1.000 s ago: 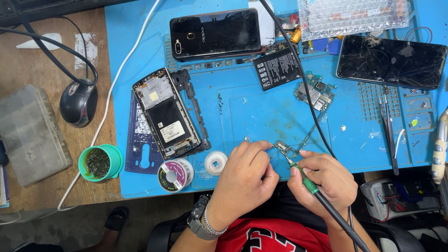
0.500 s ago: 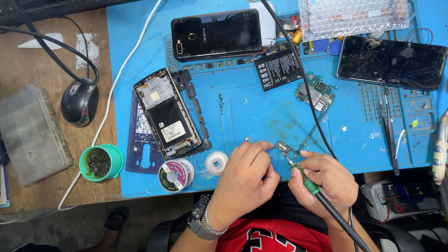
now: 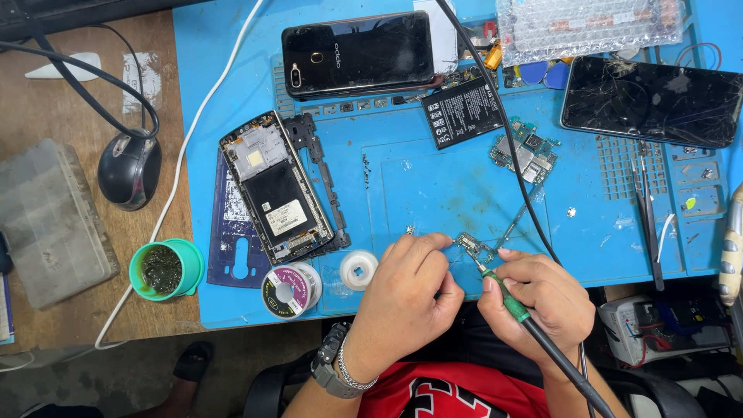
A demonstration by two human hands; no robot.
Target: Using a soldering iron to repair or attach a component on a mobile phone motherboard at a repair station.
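Observation:
My left hand [image 3: 406, 298] rests on the blue work mat [image 3: 464, 186], its fingertips pinched beside a small circuit part [image 3: 470, 246]. What it holds between the fingers is too thin to make out. My right hand [image 3: 538, 302] grips a soldering iron with a green collar [image 3: 515, 300], its tip touching that small part. The iron's black cable runs up across the mat. A watch sits on my left wrist.
An opened phone frame [image 3: 275, 190] lies left of the hands, with a solder spool [image 3: 290, 288], a white tape roll [image 3: 358, 270] and a green tip-cleaner cup [image 3: 165, 268]. A black phone [image 3: 356, 54], battery [image 3: 463, 112], circuit board [image 3: 525, 153], cracked screen [image 3: 654, 101] and tweezers [image 3: 646, 217] lie further back.
Both hands hold nearly the same pose over the small part; only slight shifts of the fingers and iron tip show.

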